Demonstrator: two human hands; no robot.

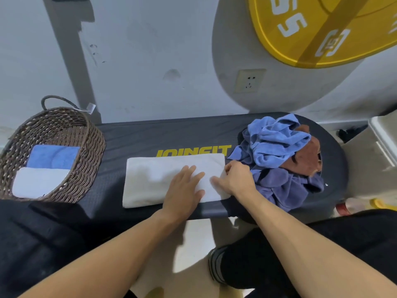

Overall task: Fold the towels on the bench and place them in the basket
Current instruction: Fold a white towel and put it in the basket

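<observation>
A white towel (154, 179), folded into a long rectangle, lies flat on the black bench (133, 138). My left hand (182, 188) rests flat on its right half, fingers spread. My right hand (235, 177) pinches the towel's right edge between thumb and fingers. To the right sits a crumpled pile: a light blue towel (272, 140), a brown towel (307, 158) and a purple towel (287, 186). The brown wicker basket (90, 136) stands at the bench's left end, holding a folded blue towel (53, 155) and a folded white towel (38, 181).
A grey wall runs behind the bench, with a socket (249, 80). A yellow weight plate (322, 29) hangs at the upper right. My dark-clothed knees sit below the bench edge. Small bottles (352, 205) lie on the floor at the right.
</observation>
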